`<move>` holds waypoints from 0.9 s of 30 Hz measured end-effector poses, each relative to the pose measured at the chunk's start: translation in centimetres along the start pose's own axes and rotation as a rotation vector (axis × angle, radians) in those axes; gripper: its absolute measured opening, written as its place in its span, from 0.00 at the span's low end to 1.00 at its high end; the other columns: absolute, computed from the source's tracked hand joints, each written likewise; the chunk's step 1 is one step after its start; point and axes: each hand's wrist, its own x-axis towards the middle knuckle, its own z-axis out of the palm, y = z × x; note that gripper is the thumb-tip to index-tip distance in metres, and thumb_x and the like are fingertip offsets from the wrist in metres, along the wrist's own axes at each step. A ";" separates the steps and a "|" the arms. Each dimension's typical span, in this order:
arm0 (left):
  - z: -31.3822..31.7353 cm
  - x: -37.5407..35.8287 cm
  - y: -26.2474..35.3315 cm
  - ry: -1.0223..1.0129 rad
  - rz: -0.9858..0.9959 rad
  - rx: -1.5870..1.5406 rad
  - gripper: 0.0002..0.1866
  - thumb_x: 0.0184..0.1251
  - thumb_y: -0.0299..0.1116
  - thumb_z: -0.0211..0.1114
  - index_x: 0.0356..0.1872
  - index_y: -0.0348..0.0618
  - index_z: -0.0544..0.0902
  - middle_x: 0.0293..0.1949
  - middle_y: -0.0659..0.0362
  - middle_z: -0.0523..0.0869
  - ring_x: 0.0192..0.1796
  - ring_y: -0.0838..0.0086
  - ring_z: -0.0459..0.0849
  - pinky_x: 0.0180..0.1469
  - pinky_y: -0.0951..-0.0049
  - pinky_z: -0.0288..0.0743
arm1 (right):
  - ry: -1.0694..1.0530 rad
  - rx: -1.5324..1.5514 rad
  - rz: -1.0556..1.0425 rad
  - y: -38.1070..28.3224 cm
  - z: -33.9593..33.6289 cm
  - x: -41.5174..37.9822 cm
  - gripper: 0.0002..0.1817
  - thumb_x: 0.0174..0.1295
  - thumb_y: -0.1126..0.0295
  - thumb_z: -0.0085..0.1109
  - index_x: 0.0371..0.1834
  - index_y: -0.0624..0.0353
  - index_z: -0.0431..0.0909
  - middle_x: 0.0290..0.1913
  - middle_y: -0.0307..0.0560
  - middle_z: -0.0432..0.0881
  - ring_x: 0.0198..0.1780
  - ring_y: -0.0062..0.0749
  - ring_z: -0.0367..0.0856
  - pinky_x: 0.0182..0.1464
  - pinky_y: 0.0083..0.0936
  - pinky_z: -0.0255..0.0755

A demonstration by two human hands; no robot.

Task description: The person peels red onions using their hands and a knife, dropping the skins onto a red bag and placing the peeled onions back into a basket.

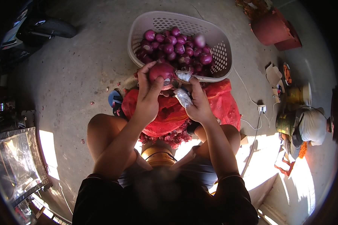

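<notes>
My left hand (149, 90) is wrapped round a large red onion (161, 72), with the thumb on its near side. Silvery wrapping (183, 98) covers the thumb and a finger of my right hand (195, 99), which are bent in against the right side of the onion; whether they pinch a bit of skin is too small to tell. Just beyond my hands stands a pale perforated basket (223, 41) holding several peeled purple onions (179, 48). Below my hands lies a red mesh sack (154, 123), with loose onion skins (172, 138) at its near edge.
A blue slipper (114, 98) lies left of the sack. On the right are a white power socket (261, 108) with cables, a cardboard box (273, 75), a red pot (270, 28) and a yellow bucket (302, 93). A motorcycle wheel (54, 28) is at the upper left.
</notes>
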 end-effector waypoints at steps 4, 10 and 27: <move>0.0 0.0 -0.3 0.006 0.009 -0.003 0.23 0.72 0.36 0.46 0.64 0.47 0.52 0.55 0.54 0.70 0.47 0.72 0.77 0.43 0.72 0.73 | 0.034 0.031 0.006 -0.4 0.2 0.1 0.26 0.55 0.77 0.58 0.59 0.58 0.62 0.44 0.52 0.81 0.45 0.40 0.82 0.46 0.26 0.71; -0.2 -0.1 -0.4 0.007 0.007 -0.076 0.23 0.72 0.37 0.46 0.64 0.48 0.53 0.54 0.56 0.71 0.47 0.73 0.77 0.43 0.72 0.72 | 0.153 0.102 -0.061 0.1 1.2 0.2 0.21 0.55 0.79 0.57 0.54 0.62 0.68 0.43 0.52 0.81 0.43 0.37 0.82 0.45 0.24 0.72; -0.1 -0.1 -0.6 -0.001 0.015 -0.185 0.23 0.69 0.38 0.47 0.63 0.49 0.56 0.53 0.57 0.73 0.47 0.71 0.77 0.40 0.74 0.70 | 0.182 0.298 -0.005 -0.2 1.3 0.1 0.19 0.63 0.77 0.51 0.58 0.64 0.67 0.51 0.47 0.77 0.49 0.24 0.75 0.52 0.21 0.68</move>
